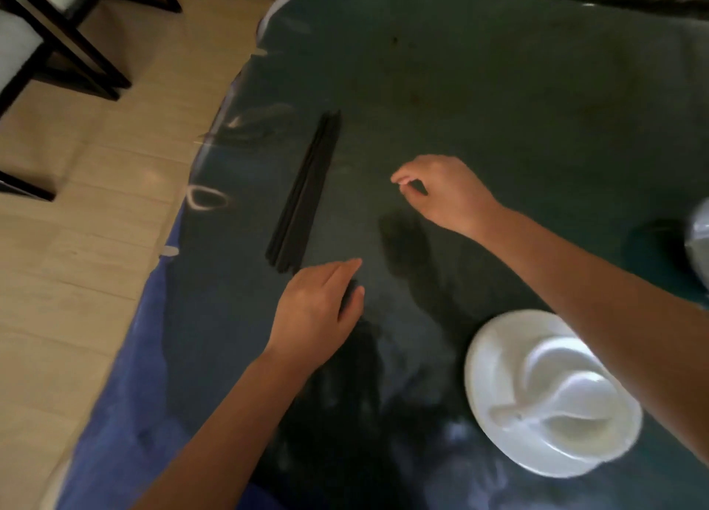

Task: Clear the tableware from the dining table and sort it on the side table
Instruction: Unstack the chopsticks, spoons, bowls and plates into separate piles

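Both hands are hovering empty over the glossy dark green table top (pixel 498 106).

My left hand (pixel 318 310) is reaching, fingers loosely straight, just short of the bundle of thin black chopsticks (pixel 305 191); my right hand (pixel 441 191) is curling finger to thumb on nothing. I am judging them light, stiff and slippery, best pinched mid-bundle. Beside my right arm, the round white plate (pixel 495 379) is carrying a white ceramic spoon (pixel 564 398), both fragile. Beyond, pale floor tiles (pixel 96 241) and dark-framed chairs (pixel 57 30).

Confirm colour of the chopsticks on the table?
Black chopsticks, clearest in the head view.
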Tool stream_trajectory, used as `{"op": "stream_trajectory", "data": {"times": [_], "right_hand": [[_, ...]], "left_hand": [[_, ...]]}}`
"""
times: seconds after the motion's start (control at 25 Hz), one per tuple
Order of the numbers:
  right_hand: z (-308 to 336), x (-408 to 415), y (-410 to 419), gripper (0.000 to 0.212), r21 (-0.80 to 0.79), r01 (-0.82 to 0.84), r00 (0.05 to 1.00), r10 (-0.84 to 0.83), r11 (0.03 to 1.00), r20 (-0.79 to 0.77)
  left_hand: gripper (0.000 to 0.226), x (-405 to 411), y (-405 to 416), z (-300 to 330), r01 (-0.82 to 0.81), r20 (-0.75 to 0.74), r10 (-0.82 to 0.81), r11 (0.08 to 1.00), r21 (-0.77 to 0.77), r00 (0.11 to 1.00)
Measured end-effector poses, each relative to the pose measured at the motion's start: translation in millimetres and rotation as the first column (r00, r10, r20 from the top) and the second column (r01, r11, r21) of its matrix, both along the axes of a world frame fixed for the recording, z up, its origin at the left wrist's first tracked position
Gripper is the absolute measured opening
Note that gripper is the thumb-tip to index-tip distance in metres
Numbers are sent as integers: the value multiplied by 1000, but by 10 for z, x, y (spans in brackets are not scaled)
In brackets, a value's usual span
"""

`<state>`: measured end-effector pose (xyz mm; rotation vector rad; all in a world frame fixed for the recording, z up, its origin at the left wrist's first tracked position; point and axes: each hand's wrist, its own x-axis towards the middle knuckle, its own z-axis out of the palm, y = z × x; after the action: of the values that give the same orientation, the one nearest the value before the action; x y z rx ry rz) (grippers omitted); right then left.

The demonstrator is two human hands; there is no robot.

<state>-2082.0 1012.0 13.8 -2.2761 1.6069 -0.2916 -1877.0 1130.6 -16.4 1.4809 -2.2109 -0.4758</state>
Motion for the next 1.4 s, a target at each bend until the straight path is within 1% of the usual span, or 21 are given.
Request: {"op": "stream_trajectory", "data": {"times": [0.08,0.16,0.24,0.32,0.44,0.56,0.64,0.72,0.76,0.84,0.96,1.08,1.16,1.24,1.28,1.4], "right_hand": [[229,-448,482,21,24,15,1000,-15,1000,-6],[382,-821,961,19,40,71,997,-71,997,-1],[425,-1133,1422,19,78,124,992,-124,989,-2],[375,-1336,1797,19,136,140,990,-137,981,-32],[257,-1493,2180,25,162,145,989,-144,976,-15],[188,-1546,2323,27,70,157,987,-158,985,16],[148,-1548,2360,24,42,143,988,-140,989,-68],[96,-1519,2376,17,16,134,973,-129,991,-194],[73,-1499,2377,16,-6,146,966,-144,989,-215],[48,-1469,2364,13,-39,186,962,-190,982,-197],[54,-1467,2330,11,26,210,964,-203,977,-171],[165,-1459,2215,9,60,186,978,-179,981,-105],[276,-1407,2037,7,173,192,979,-201,966,36],[356,-1308,1768,5,311,238,931,-308,920,198],[382,-1246,1622,7,352,254,903,-352,901,247],[394,-1004,1116,17,420,216,879,-363,882,310]], "left_hand": [[25,-321,274,182,2,-91,3,999,53,996],[23,-612,568,321,-3,-126,17,993,117,992],[23,-875,838,390,9,-111,13,980,196,994],[29,-1056,1039,381,8,-61,11,955,296,998],[34,-1247,1213,343,-77,-17,93,901,427,996],[26,-1366,1263,332,-133,-19,164,860,493,986],[16,-1419,1264,332,-118,-41,161,852,509,986],[12,-1439,1267,329,-109,-91,185,838,535,979],[12,-1437,1272,332,-103,-126,209,820,563,970],[13,-1413,1279,336,-72,-215,266,768,636,940],[19,-1362,1300,352,-15,-307,324,710,705,895],[24,-1302,1280,358,-18,-375,424,682,731,825],[21,-1239,1200,358,-33,-413,502,664,747,760],[19,-1165,1069,355,-36,-454,601,627,778,657],[20,-1134,995,354,-32,-472,653,604,796,593],[23,-1044,705,354,-46,-498,763,564,825,413]]}}
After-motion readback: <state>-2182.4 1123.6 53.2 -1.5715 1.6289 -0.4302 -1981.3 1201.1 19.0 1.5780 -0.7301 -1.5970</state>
